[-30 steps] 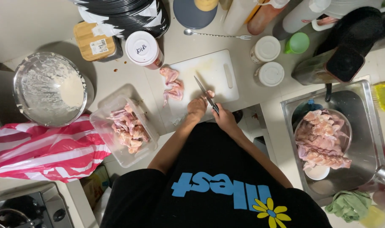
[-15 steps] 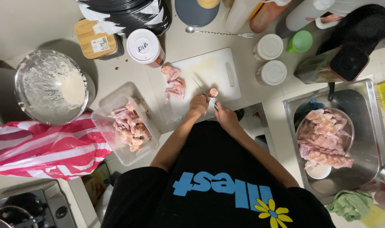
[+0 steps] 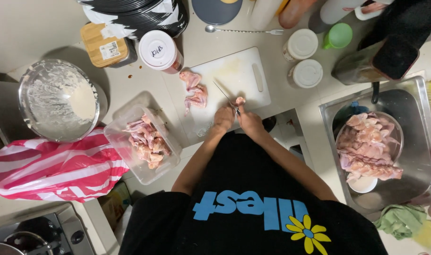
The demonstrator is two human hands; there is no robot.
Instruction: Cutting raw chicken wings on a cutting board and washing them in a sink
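Both hands have slid a bit down toward the near edge of the cutting board (image 3: 234, 71) since half a second ago, and the knife (image 3: 225, 94) now lies angled up and to the left from the right hand (image 3: 249, 122) instead of pointing straight at the small chicken piece (image 3: 239, 100).

Right hand's grip is closed around the knife handle, blade resting low over the white board. Left hand (image 3: 223, 118) sits just beside it, fingers curled in at the board's near edge — can't tell if it's actually pinching anything or just bracing. The small pink piece of chicken is right at the fingertips, touching the blade area, on the lower right part of the board.

Further up the board, to the left, two more raw chicken wings (image 3: 194, 90) lie together. Off the board's left corner there's a clear plastic tub (image 3: 125, 141) full of cut wings, and beside that a red and white striped plastic bag (image 3: 50, 167). A metal bowl (image 3: 59, 100) smeared with pale batter sits further left on the worktop (image 3: 144, 80).

Over on the right, the steel sink (image 3: 414, 156) holds a round bowl (image 3: 392, 132) piled with more raw chicken. Behind the board are two white-lidded jars (image 3: 303, 59), a green cup (image 3: 340, 35), a white-lidded tub (image 3: 159, 49) and a long fork (image 3: 244, 31).
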